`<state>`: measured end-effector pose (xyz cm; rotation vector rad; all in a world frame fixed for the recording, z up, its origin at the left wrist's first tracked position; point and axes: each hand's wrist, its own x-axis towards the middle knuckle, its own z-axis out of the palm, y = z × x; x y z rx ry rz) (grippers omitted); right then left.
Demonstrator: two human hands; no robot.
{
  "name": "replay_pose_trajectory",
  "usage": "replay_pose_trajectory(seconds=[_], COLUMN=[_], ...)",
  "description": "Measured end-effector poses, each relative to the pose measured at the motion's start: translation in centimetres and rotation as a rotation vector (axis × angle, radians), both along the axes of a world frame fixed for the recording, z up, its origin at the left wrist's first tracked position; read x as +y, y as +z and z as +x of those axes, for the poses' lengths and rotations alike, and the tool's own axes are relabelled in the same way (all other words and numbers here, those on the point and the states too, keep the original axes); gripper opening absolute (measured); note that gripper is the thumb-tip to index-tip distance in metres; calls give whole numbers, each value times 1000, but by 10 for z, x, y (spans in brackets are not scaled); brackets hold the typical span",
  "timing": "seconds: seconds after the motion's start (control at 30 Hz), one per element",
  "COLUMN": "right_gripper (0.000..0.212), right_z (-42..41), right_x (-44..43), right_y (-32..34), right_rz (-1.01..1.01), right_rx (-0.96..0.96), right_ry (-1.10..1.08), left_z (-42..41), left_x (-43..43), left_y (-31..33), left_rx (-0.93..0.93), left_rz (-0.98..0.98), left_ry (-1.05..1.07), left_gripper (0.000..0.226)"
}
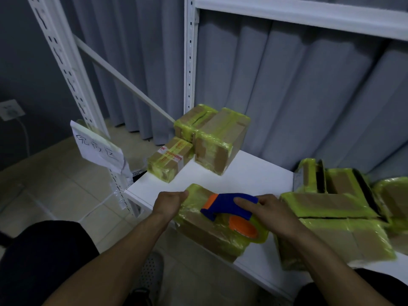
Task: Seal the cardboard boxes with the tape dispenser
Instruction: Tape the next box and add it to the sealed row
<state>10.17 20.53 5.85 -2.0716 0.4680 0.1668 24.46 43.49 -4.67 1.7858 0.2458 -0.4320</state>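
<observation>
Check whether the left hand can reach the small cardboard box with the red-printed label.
Likely yes: left hand grips only the near yellow-taped cardboard box; bare white shelf separates it from the red-labelled box.

- A white paper sheet (99, 149) hanging on the shelf post (63, 56) carries three large handwritten Chinese characters, apparently "完成区"; the middle one is blurred.
- The small taped box (170, 160) bears a white strip with red print, too small to read.

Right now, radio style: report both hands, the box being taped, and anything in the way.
Left hand holds box end. Right hand grips tape dispenser, on box top. Taped boxes crowd the right side.
</observation>
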Motion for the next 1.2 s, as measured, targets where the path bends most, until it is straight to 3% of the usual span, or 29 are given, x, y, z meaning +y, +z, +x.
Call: replay_pose_trajectory(seconds=[0.17, 0.27, 0.33, 0.43, 0.5, 0.57, 0.67, 0.8, 1.07, 1.2], right_gripper=[49, 43, 43, 44, 43, 41, 37, 37, 39, 39], right_z=[8, 11, 17, 28, 34, 35, 32, 27, 3, -12], right_x=[6, 8, 17, 28, 30, 28, 27, 27, 12, -3], right_y=[-1, -4, -8, -11, -12, -11, -13, -11, 0, 3], right_rz=[-18, 43, 59, 65, 78, 98, 108, 75, -16, 32], right_rx=[30, 49, 39, 9, 12, 29, 34, 12, -26, -14], right_ry=[0, 43, 74, 57, 37, 27, 34, 18, -32, -66], left_z=[-4, -3, 2, 6, 4, -1, -10, -14, -7, -5], left_x=[1, 4, 10, 20, 29, 37, 44, 39, 43, 41], left_y=[6, 4, 2, 3, 7, 15, 20, 10, 9, 9], left_rx=[-47, -74, -79, -208, -411, -611, -665, -734, -723, -753], left_rz=[-2, 52, 59, 125, 260, 455, 693, 795, 816, 848], left_ry=[-29, 1, 26, -15, -242, -647, -1043, -970, -973, -1007], left_gripper=[22, 33, 29, 30, 50, 68, 94, 109, 102, 99])
